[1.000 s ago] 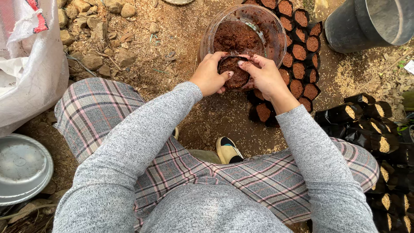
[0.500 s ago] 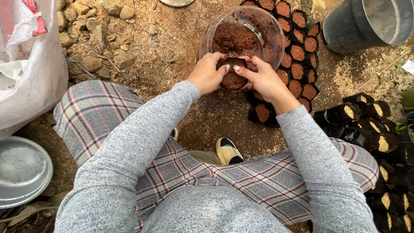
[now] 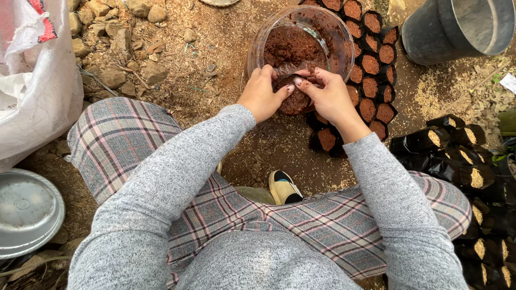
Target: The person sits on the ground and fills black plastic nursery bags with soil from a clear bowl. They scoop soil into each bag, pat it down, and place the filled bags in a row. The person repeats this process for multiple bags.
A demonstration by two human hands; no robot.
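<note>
My left hand (image 3: 262, 95) and my right hand (image 3: 329, 96) together grip a small black bag of brown soil (image 3: 295, 100), fingertips pressed onto its top. The bag is held at the near rim of a clear plastic bowl (image 3: 339, 33) that contains loose brown soil (image 3: 289, 49). Both grey sleeves reach forward over my plaid-trousered knees. Part of the bag is hidden under my fingers.
Rows of filled small black bags (image 3: 371, 64) stand right of the bowl. More black bags with pale filling (image 3: 457, 156) lie at the right. A dark bucket (image 3: 457, 27) is top right, a white sack (image 3: 32, 80) at left, a metal dish (image 3: 27, 212) lower left, stones (image 3: 113, 32) behind.
Both hands with the small bag have shifted slightly up toward the bowl's rim, and the fingers have closed further over the soil at its top.
</note>
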